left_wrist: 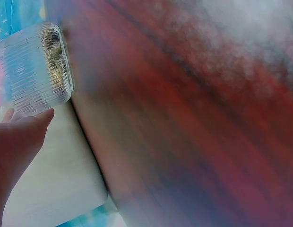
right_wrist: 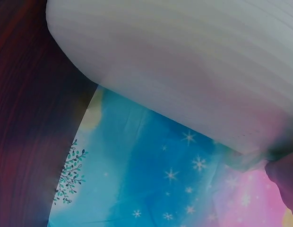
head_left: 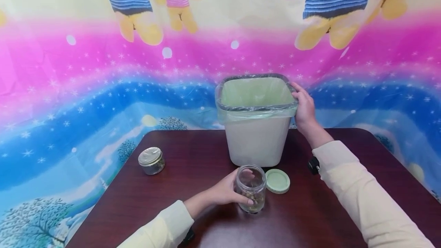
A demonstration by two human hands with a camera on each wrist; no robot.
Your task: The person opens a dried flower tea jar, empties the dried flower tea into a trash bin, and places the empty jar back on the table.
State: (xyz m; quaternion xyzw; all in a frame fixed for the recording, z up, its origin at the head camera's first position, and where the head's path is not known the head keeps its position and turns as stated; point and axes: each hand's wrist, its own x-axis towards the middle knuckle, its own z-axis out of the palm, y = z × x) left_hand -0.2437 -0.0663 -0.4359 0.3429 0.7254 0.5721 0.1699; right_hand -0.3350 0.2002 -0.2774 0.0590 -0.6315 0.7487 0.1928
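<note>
Glass jar (head_left: 256, 188), upright and open-topped, holds small yellowish bits (left_wrist: 54, 54) low inside; the left hand (head_left: 230, 191) grips its side over the dark table (head_left: 193, 171), though whether its base touches is unclear. Just beside it lies a pale green lid (head_left: 277, 181). Well to the left stands a smaller, silver-lidded jar (head_left: 151, 160). Farther back, the right hand (head_left: 305, 107) grips a lined bin (head_left: 256, 137) by its rim, before a patterned backdrop (head_left: 193, 64).

The glossy, dark red-brown surface (head_left: 193, 152) has rounded far corners. A lined, pale bin (head_left: 256, 137) stands upright near its far edge; just in front are an upright, open glass jar (head_left: 257, 188) and a flat green lid (head_left: 277, 181). A small silver-lidded jar (head_left: 151, 160) stands well apart, towards the left edge.
</note>
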